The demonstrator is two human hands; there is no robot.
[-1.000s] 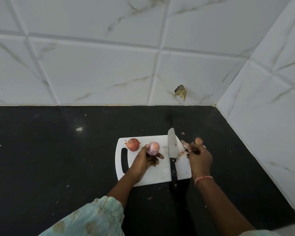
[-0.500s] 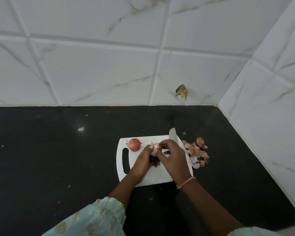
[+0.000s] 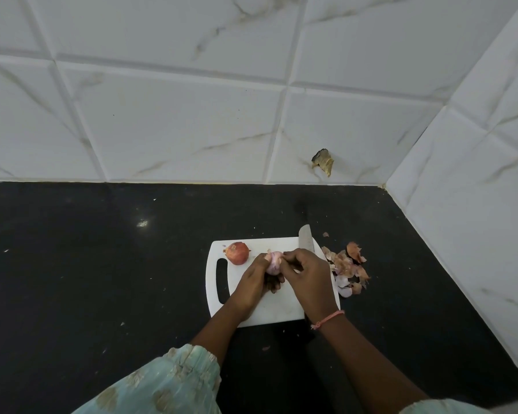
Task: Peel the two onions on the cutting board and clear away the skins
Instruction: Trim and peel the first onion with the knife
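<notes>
A white cutting board (image 3: 269,312) lies on the black counter. A pale, mostly peeled onion (image 3: 273,262) is held over the board in my left hand (image 3: 253,283), whose fingers curl around it from below. My right hand (image 3: 307,277) pinches at the top of that onion with its fingertips. A second onion (image 3: 237,253), still in its red-brown skin, sits on the board's far left corner beside the handle slot. A heap of onion skins (image 3: 346,268) lies on the counter just right of the board.
A knife lies along the board's right side; its blade tip (image 3: 305,238) shows beyond my right hand, the rest is hidden. White tiled walls close the back and the right. Small skin scraps (image 3: 266,348) dot the black counter (image 3: 102,279).
My right hand left the skins in the heap at the right and came back left to the peeled onion, where it now pinches at its top. My left hand kept hold of the onion.
</notes>
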